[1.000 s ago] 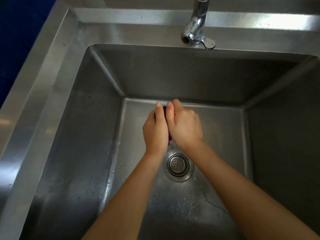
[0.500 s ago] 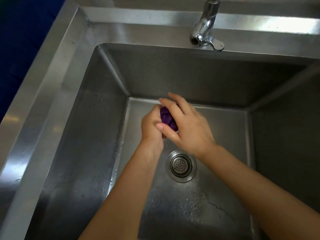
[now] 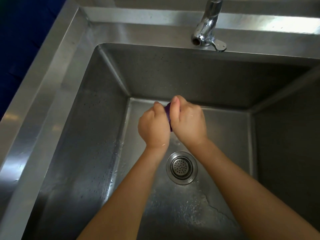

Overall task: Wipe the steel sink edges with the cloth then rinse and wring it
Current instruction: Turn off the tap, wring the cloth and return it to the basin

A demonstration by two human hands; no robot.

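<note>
Both of my hands are down inside the deep steel sink (image 3: pixel 57 94), above the basin floor and just beyond the drain. My left hand (image 3: pixel 153 126) and my right hand (image 3: pixel 187 122) are pressed side by side, both closed around a bunched purple cloth (image 3: pixel 168 110). Only a thin purple strip of the cloth shows between the two fists; the rest is hidden inside them. No water runs from the tap.
A chrome tap (image 3: pixel 207 28) with a lever stands on the back rim. A round strainer drain (image 3: pixel 181 168) sits in the wet basin floor below my wrists. Water droplets dot the left wall and floor. A dark blue surface lies beyond the left rim.
My right hand, whose fingers were spread over the cloth half a second ago, has closed into a fist beside the left. Less of the purple cloth shows now.
</note>
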